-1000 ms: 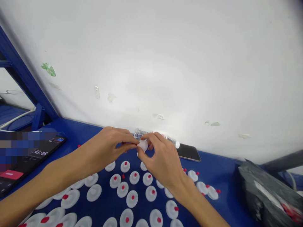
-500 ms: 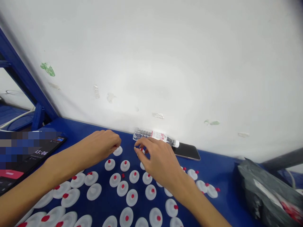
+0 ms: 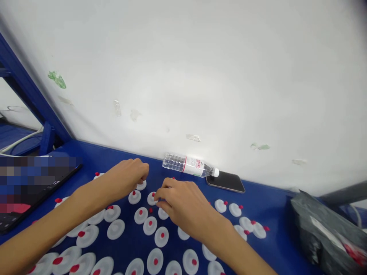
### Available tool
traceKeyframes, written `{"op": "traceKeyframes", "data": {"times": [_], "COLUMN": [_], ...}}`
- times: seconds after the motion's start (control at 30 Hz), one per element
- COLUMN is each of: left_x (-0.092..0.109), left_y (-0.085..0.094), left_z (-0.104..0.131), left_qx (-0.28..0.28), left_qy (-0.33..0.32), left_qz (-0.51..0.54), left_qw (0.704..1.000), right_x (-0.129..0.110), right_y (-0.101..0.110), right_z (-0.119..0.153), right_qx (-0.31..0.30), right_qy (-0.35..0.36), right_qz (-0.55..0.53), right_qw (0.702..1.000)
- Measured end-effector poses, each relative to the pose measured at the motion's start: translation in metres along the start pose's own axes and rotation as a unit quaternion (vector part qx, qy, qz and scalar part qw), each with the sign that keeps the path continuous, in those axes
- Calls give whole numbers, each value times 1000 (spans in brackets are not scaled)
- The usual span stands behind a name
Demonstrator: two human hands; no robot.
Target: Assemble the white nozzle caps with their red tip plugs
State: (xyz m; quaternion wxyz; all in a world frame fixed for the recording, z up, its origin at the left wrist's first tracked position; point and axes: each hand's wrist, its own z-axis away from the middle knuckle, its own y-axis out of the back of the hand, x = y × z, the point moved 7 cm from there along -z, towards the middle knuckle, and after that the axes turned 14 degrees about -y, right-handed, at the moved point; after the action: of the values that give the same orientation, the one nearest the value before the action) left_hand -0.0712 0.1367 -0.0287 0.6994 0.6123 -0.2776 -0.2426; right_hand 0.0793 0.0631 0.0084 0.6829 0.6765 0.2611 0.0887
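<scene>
White round discs, many with a small red piece at the centre, lie spread over the blue table [image 3: 94, 152]. My left hand [image 3: 133, 172] is closed above a white disc [image 3: 141, 185] towards the back; what its fingertips hold, if anything, is hidden. My right hand [image 3: 177, 198] has its thumb and index finger bent around the edge of another disc [image 3: 152, 198] with a red piece on it; whether they grip it is unclear. One loose red piece [image 3: 150, 210] rests between discs in front of the hands.
Against the white wall lies a clear bottle [image 3: 190, 165], beside a black phone [image 3: 226, 181]. A dark grey plastic bag [image 3: 323, 229] sits at the right. At the left is a large dark screen device [image 3: 37, 187], below a blue frame [image 3: 28, 76].
My right hand has moved left and towards me, from near the bottle to the disc with the red piece. My left hand stays over nearly the same disc. The bottle is now uncovered.
</scene>
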Motion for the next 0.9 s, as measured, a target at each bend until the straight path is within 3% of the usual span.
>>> {"op": "traceKeyframes", "data": {"times": [0.3,0.67,0.77,0.9], "left_x": [-5,2,4,-1], "left_y": [-11,-5,1,24], "left_z": [-1,2,4,14], "left_qx": [11,-4,-17,-12], "left_qy": [-7,5,18,51], "left_qz": [-3,-2,-9,-17], "left_qw": [1000,1000,1000,998], "right_x": [-14,-23,-23,-21], "right_y": [-25,-35,-35,-30], "right_z": [1,4,4,3], "right_qx": [-23,-51,-51,-24], "right_qy": [37,77,82,79], "right_qz": [54,109,117,113], "right_qw": [998,990,988,990]}}
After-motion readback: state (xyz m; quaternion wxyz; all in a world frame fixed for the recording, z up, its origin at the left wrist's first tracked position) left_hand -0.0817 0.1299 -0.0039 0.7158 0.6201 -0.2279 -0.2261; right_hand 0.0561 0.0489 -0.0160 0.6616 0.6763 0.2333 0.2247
